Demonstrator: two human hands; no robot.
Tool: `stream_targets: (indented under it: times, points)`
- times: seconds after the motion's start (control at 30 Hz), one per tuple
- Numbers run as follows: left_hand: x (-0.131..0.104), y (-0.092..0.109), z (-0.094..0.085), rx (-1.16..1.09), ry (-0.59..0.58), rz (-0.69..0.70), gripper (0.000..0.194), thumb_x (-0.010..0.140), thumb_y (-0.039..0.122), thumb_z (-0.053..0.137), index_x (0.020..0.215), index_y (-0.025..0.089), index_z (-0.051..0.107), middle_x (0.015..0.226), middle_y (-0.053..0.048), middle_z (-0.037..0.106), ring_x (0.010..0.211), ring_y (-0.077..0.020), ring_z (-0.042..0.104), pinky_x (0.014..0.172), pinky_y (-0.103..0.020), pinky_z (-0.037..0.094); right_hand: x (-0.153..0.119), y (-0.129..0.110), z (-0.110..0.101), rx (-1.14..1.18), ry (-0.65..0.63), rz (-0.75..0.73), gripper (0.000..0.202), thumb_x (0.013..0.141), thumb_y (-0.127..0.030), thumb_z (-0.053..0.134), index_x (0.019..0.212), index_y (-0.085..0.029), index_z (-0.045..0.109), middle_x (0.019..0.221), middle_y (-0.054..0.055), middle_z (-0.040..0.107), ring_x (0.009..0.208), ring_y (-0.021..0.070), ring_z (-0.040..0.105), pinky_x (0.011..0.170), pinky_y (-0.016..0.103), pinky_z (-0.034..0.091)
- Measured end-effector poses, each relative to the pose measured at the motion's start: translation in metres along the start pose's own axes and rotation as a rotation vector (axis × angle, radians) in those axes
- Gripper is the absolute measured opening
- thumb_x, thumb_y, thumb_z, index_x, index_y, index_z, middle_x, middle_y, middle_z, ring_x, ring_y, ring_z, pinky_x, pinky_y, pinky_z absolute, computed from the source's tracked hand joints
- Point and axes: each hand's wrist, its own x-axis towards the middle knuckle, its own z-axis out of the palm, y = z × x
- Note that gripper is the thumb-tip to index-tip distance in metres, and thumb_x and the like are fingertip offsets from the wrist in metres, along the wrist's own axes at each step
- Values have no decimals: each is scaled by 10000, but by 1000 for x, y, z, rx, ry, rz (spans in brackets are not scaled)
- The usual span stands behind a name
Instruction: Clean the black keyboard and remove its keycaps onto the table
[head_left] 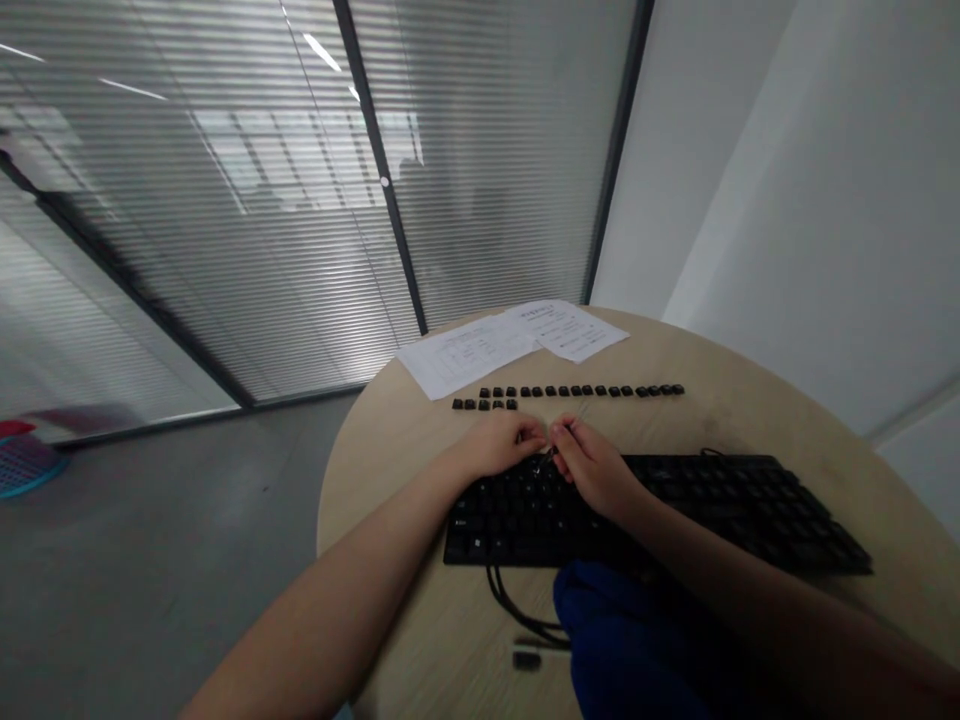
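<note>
A black keyboard (750,500) lies on the round wooden table, some of its keys bare near my hands. My right hand (596,470) is closed in a pinch above its upper left part. A thin, shiny tool sticks out of that pinch, its slim end pointing down at the keys; its exact kind is too small to tell. My left hand (504,443) rests at the keyboard's top left edge, fingers curled together close to the right fingertips. Whatever it pinches is hidden. Beyond both hands, loose black keycaps (576,391) stand in two rows.
Printed paper sheets (480,350) lie at the table's far edge. A black cable (517,610) loops below the keyboard, near a small black plug (526,660). Blue cloth (622,640) covers the near side. A blue and red basket (30,460) stands on the floor left.
</note>
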Motion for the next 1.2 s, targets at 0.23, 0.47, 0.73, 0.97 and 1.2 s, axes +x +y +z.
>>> stream_targets:
  times: [0.23,0.47,0.73,0.97,1.2]
  points:
    - [0,-4,2,13,-26,22,230,940,295,569,798,174,702,725,-6,685,655,-132,577,615,-246,367,5,2,-4,-55,-92,24,350,1006,-481,336,808,-235,486,609,-17,557,560,164,547,586,291,420]
    - [1,-1,1,47,-28,6,186,905,261,592,783,181,707,703,-2,665,633,-136,534,597,-266,337,-7,-11,-8,-279,-173,-141,238,1001,-391,377,929,-222,528,677,12,600,647,202,589,675,320,420]
    - [0,1,0,-11,-25,10,171,867,242,587,750,191,700,692,1,667,648,-141,560,619,-264,365,-14,-16,-7,-415,-201,-241,209,978,-386,437,911,-222,547,776,55,645,717,240,632,725,348,428]
    - [1,-2,3,-32,7,27,187,878,266,578,767,201,714,707,-1,680,657,-146,571,625,-268,376,-11,0,-7,-78,1,-127,285,1010,-467,383,900,-238,510,662,-2,575,589,177,551,594,297,427]
    - [-1,-5,-2,-157,70,21,204,901,286,563,791,188,705,718,-1,677,670,-137,572,656,-265,406,-5,13,-4,71,127,-83,362,1007,-565,366,910,-238,484,661,-25,523,565,152,504,531,264,417]
